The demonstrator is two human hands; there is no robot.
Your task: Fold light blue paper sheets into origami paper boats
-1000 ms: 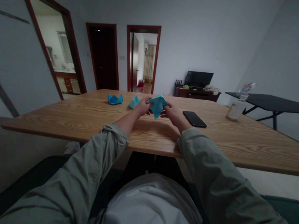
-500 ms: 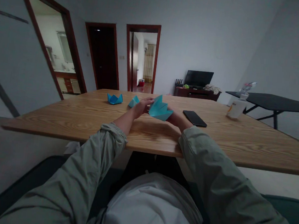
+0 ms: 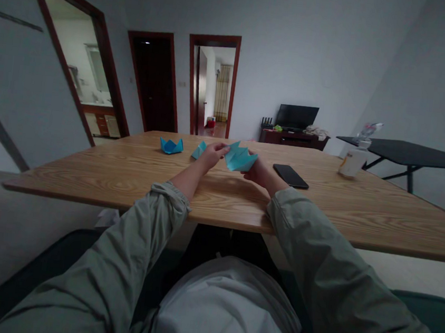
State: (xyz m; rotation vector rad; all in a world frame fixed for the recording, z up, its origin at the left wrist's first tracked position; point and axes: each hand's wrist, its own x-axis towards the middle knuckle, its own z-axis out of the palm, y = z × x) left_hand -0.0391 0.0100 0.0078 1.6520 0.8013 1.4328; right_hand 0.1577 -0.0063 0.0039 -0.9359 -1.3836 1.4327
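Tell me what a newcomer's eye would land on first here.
Probably the light turquoise, pointed folded-paper piece, held above the brown wood-grained table by the left hand, with the right hand at its other side. Next might come the deeper blue, peaked folded-paper piece on the table, off to the left, and the flat black rectangular phone lying to the right of the right hand.

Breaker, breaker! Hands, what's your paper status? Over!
Left hand and right hand holding turquoise folded paper. Paper above wooden table. Black smartphone off to the right.
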